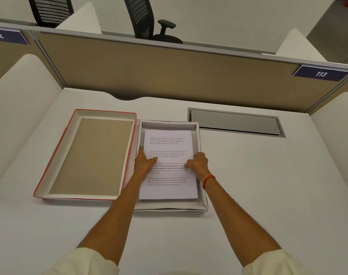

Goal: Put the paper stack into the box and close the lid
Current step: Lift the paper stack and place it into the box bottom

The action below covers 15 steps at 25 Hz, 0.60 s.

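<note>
While both hands, left (145,160) & right (198,163), pinch the stack (168,179) edges inside the box (199,135), paper's light, floppy, slippery; lid (90,155) lies beside, stiff—grip its long sides.

A: What finish did the tabletop (248,175) show?
B: Smooth, matt white laminate.
A: And the lid (85,155)?
B: Matt raw brown cardboard inside, red outer edge. The paper stack (169,187) was smooth white printed paper.
</note>
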Tool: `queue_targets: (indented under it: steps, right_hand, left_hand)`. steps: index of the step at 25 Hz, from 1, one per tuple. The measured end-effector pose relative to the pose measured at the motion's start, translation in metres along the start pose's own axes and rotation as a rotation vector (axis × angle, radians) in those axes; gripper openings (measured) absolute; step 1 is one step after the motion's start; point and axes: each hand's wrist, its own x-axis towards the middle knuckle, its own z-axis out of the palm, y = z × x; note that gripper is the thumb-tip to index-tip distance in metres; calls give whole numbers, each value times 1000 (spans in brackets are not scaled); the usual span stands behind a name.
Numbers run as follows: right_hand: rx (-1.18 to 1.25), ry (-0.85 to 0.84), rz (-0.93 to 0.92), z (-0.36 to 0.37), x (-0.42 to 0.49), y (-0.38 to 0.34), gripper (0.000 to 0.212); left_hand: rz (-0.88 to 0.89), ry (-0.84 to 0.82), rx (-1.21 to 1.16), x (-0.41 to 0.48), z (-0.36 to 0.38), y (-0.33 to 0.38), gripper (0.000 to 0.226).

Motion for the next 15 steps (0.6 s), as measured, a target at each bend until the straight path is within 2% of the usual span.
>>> queue_targets:
  steps: [4, 7, 9, 10, 12, 14, 15]
  right_hand:
    - [-19, -7, -37, -3, 0, 2, 31]
    - [-48, -33, -71, -5, 1, 4, 33]
    - [-93, -34, -117, -8, 3, -1, 32]
    - [-107, -19, -156, -12, 5, -8, 29]
    - [-71, -10, -234, -20, 13, -26, 24]
    - [-23, -44, -322, -29, 22, -48, 49]
    - [-62, -61, -374, -32, 26, -57, 53]
  left_hand:
    - [-11, -51, 65, -2, -8, 6, 71]
    - [98, -59, 231, -10, -11, 18, 63]
    - [190, -52, 210, -24, -12, 33, 59]
    - [159, -63, 124, -31, -13, 38, 59]
    - [-88, -156, -251, -48, -18, 45, 46]
    - [-439, -315, -642, -68, -19, 41, 27]
    - [-575, -382, -726, -77, -17, 36, 27]
